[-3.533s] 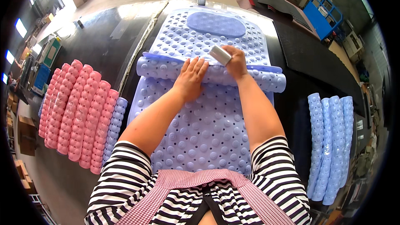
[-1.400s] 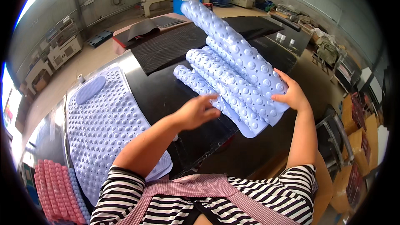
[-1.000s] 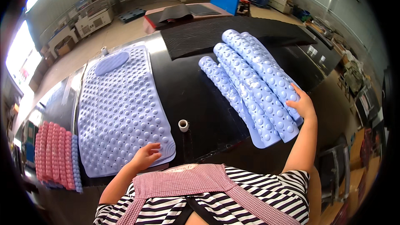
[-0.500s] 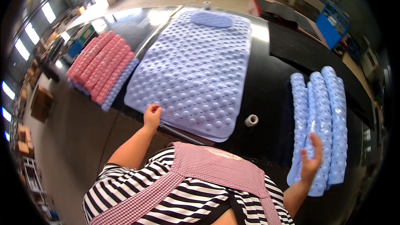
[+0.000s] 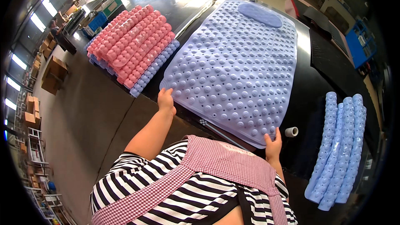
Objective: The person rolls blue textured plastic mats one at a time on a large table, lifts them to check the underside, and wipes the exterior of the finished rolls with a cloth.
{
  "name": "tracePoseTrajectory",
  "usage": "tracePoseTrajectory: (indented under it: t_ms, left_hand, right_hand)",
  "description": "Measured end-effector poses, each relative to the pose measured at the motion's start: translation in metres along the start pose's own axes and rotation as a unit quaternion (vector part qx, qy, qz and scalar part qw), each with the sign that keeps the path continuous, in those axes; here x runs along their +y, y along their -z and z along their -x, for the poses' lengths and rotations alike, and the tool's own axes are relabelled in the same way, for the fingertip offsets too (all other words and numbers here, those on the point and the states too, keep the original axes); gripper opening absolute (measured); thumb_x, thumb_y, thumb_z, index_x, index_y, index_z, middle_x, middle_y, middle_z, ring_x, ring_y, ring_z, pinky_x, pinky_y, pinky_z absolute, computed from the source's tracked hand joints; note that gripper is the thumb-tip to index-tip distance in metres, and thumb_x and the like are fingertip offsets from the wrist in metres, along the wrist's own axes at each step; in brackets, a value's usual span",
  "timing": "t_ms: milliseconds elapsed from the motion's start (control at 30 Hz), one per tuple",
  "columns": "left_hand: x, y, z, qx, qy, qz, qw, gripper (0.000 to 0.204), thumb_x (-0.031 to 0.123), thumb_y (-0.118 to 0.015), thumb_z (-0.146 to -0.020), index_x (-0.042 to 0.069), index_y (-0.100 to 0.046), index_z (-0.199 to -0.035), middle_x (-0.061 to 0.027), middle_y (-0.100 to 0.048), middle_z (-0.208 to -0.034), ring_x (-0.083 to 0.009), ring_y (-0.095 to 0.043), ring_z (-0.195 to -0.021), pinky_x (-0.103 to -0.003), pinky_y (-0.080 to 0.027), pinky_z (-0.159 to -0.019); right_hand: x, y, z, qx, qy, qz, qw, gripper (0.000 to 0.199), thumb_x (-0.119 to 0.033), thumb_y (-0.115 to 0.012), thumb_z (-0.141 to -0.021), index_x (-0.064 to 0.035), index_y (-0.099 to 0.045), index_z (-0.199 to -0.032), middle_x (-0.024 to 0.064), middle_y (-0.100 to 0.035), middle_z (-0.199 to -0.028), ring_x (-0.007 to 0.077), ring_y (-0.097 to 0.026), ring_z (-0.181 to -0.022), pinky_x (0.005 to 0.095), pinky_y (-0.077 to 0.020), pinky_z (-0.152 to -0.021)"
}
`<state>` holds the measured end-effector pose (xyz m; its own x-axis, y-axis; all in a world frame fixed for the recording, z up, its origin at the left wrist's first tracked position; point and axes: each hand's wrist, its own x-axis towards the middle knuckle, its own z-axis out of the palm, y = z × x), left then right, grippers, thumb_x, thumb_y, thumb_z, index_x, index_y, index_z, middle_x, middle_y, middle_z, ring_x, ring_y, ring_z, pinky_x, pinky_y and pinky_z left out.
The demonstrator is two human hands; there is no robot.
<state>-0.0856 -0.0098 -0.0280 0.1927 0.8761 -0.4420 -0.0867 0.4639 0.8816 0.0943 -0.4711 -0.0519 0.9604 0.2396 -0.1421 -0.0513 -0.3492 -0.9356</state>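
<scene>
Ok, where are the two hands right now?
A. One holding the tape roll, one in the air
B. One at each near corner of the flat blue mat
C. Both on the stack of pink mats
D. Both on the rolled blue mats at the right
B: the left hand grips the near left corner of the flat blue mat and the right hand the near right corner, beside the tape roll.

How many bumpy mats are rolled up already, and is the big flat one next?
Done: rolled blue mats lie at the right, I count about three, and rolled pink mats are stacked at the left. In hand: the left hand and right hand grip the near corners of the flat lavender bath mat. Left: that mat is not rolled or taped; the tape roll sits beside it.
</scene>
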Motion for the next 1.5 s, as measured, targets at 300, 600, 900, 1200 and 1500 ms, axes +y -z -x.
tracePoseTrajectory:
  t_ms: [300,600,900,1200,1500]
  left_hand:
    - [0.027,0.019,-0.023,0.066,0.084,0.128,0.986,0.052,0.008,-0.069,-0.093,0.014,-0.053,-0.142,-0.0012,-0.058,-0.115,-0.0125,-0.054,-0.093,-0.035,-0.046,-0.084]
    - [0.015,0.036,-0.05,-0.067,-0.039,-0.039,0.996,0.053,0.006,-0.073,-0.093,0.005,-0.05,-0.141,-0.0032,-0.06,-0.11,-0.0113,-0.058,-0.089,-0.027,-0.049,-0.072]
    - [0.02,0.044,-0.052,-0.107,-0.056,-0.047,0.992,0.053,0.003,-0.07,-0.094,-0.004,-0.052,-0.143,-0.0049,-0.059,-0.111,-0.0104,-0.057,-0.089,-0.024,-0.049,-0.071]
    - [0.03,0.031,-0.033,-0.209,0.262,0.142,0.931,0.019,0.026,-0.075,-0.097,0.015,-0.068,-0.112,0.0004,-0.07,-0.103,-0.015,-0.064,-0.092,-0.031,-0.05,-0.076]
    - [0.005,0.01,-0.015,-0.254,0.187,-0.018,0.949,0.031,0.04,-0.07,-0.101,0.013,-0.066,-0.116,0.0025,-0.069,-0.1,-0.0122,-0.066,-0.085,-0.027,-0.051,-0.068]
  right_hand:
    - [-0.017,-0.019,-0.008,0.18,-0.018,-0.02,0.983,0.061,-0.008,-0.074,-0.092,0.0045,-0.05,-0.146,0.0183,-0.051,-0.144,0.0285,-0.052,-0.134,0.0401,-0.0397,-0.114]
    - [-0.034,0.008,-0.018,0.113,-0.157,-0.174,0.966,0.035,-0.011,-0.071,-0.096,0.0044,-0.061,-0.126,0.0117,-0.07,-0.108,0.0202,-0.07,-0.091,0.0342,-0.0564,-0.081]
    - [-0.041,0.021,0.0,0.039,-0.219,-0.282,0.933,0.037,-0.026,-0.06,-0.105,-0.0087,-0.06,-0.138,0.0069,-0.07,-0.129,0.025,-0.068,-0.116,0.0459,-0.0551,-0.096]
    - [-0.071,-0.051,0.037,-0.029,-0.082,-0.61,0.788,0.07,-0.049,-0.066,-0.096,-0.0155,-0.045,-0.154,0.0051,-0.051,-0.153,0.0309,-0.048,-0.141,0.052,-0.04,-0.116]
    - [-0.057,-0.061,0.033,0.007,-0.189,-0.532,0.825,0.05,-0.035,-0.053,-0.108,-0.0151,-0.044,-0.152,0.006,-0.055,-0.148,0.0288,-0.053,-0.135,0.0497,-0.0446,-0.11]
